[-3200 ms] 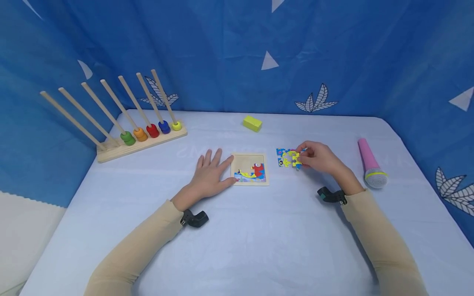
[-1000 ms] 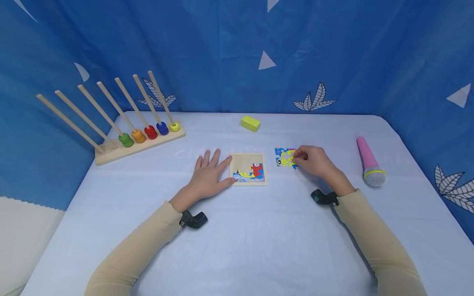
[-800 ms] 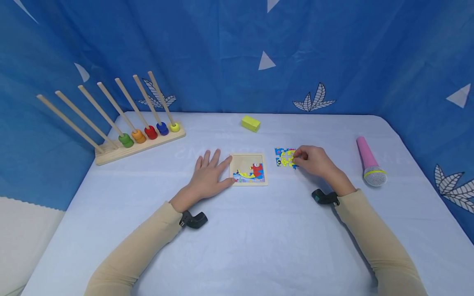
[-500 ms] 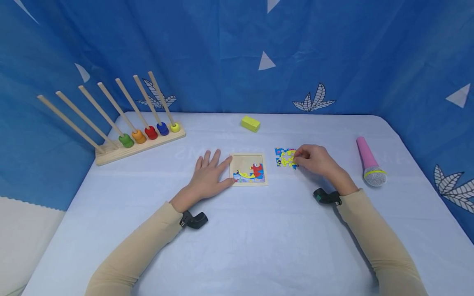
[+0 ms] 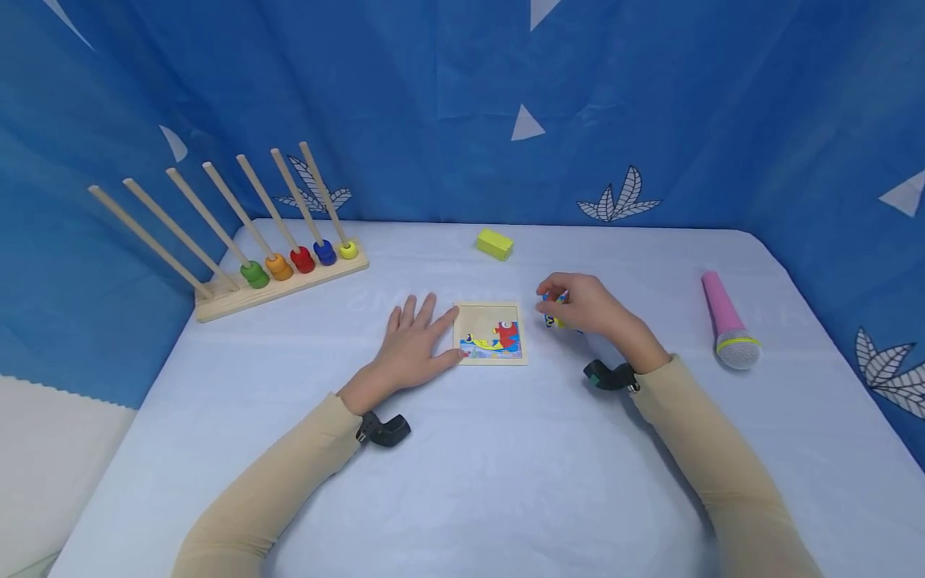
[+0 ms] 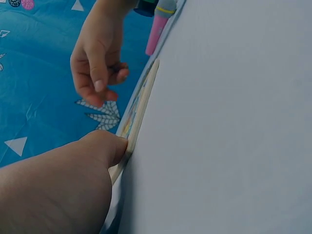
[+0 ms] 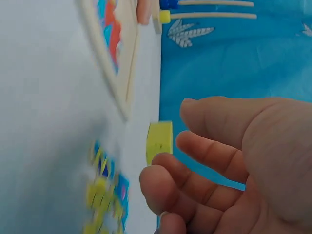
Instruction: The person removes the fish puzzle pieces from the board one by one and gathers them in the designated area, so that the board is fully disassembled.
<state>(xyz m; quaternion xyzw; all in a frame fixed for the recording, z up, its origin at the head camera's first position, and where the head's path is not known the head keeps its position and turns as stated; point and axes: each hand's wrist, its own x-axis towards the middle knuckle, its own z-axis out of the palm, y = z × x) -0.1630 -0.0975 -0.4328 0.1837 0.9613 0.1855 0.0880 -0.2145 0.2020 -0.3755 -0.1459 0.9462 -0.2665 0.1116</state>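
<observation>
My left hand (image 5: 410, 349) lies with spread fingers at the left side of a wooden puzzle tray (image 5: 523, 333), thumb and forefinger at its rim. Red, yellow and blue jigsaw pieces (image 5: 499, 341) fill the lower and right part of the tray. Over the joined yellow and blue puzzle pieces (image 7: 105, 195) to its right hovers my right hand (image 5: 585, 305), its fingers loosely bent. Thumb and fingertips stand apart in the right wrist view, with nothing between them. From the head, this hand hides most of those pieces.
A wooden bead rack (image 5: 282, 285) with tall pegs and coloured beads stands at the back left. Near the back edge lies a yellow-green block (image 5: 495, 244). A pink toy microphone (image 5: 726, 321) lies at the right. Blue curtain (image 5: 433, 112) encloses the table.
My right hand has let go at the right end of the loose pieces and moved left, up over them. My left hand stays at the tray. The head view has shifted slightly.
</observation>
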